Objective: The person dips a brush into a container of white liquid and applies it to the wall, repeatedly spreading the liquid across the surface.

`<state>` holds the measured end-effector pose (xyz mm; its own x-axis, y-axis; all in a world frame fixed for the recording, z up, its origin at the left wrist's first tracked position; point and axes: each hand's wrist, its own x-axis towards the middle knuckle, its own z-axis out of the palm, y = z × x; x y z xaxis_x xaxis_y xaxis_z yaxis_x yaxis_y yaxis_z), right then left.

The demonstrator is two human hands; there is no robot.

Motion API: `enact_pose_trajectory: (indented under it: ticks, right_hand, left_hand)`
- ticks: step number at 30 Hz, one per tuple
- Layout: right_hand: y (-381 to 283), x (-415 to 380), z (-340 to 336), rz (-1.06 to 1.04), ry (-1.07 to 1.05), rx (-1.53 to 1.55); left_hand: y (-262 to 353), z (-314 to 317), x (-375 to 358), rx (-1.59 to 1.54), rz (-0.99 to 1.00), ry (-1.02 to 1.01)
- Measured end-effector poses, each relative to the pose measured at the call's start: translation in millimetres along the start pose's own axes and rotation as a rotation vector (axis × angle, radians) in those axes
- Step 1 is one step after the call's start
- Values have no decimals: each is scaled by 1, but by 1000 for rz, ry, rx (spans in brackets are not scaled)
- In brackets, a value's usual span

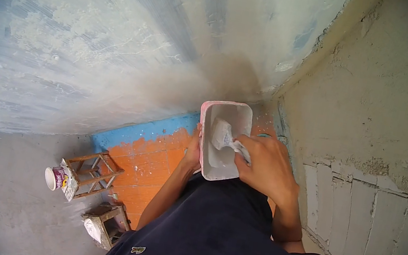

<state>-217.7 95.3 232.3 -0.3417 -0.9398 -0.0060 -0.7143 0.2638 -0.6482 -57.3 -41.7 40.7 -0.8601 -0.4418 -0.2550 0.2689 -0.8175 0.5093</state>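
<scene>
A white rectangular tub [221,167] with a pinkish outer side is held in front of my body. My left hand [193,150] grips its left side, the fingers partly hidden behind the wall of the tub. In my right hand [264,164] is the handle of a white-smeared brush or scraper [221,133]; its exact kind is hard to tell. The tool's wide end is inside the tub, against the inner left side. Whitish residue coats the tub's inside.
A patchy white and blue-grey wall [104,46] rises ahead, meeting a rough cement wall [381,103] at the right. Two wooden stools [93,176] [116,218] stand lower left on orange tiles [155,160]; one bears a bucket [56,178], the other a white bag [96,229].
</scene>
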Motion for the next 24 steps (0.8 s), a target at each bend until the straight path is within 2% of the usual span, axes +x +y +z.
enact_pose_trajectory:
  ticks: [2,5,8,9,14,16,21,24]
  right_hand:
    - [-5,-3,-4,4,51,51]
    - [-7,-1,3,-1,34,-3]
    - [-1,5,22,-16,-17,-87]
    - [-2,1,17,-13,5,-56]
    - [-3,-2,27,18,48,-32]
    - [3,8,39,8,-12,-86]
    - [-7,-2,23,29,64,45]
    - [4,4,41,20,27,1]
  left_hand:
    - [6,1,-1,52,7,4]
    - [2,-12,2,228,-3,125]
    - [4,-7,7,-26,-72,12]
    - [2,-8,9,2,-23,87]
    - [6,5,9,-69,-23,17]
    - [7,0,10,-97,-31,2]
    - [3,-30,18,-24,25,-9]
    - [-13,-47,19,7,-66,36]
